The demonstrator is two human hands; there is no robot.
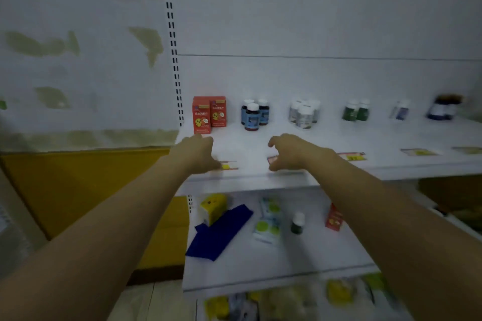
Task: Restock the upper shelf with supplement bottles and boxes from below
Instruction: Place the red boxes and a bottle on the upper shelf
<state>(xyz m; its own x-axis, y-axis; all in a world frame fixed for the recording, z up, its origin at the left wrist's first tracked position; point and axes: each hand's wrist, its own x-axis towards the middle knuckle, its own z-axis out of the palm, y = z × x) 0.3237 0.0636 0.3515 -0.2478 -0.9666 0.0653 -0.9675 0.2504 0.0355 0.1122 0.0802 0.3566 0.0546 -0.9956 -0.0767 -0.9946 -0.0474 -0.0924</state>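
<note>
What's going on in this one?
A person is restocking shelves. The left hand and right hand hover over the front of the upper shelf, neither visibly holding anything. Red boxes and dark bottles stand on it. A yellow box, a small green bottle and another red box sit on the lower shelf.

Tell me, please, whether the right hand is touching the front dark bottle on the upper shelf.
Apart. The head view shows bare white shelf between the right hand and the front dark bottle; the hand holds nothing.
</note>
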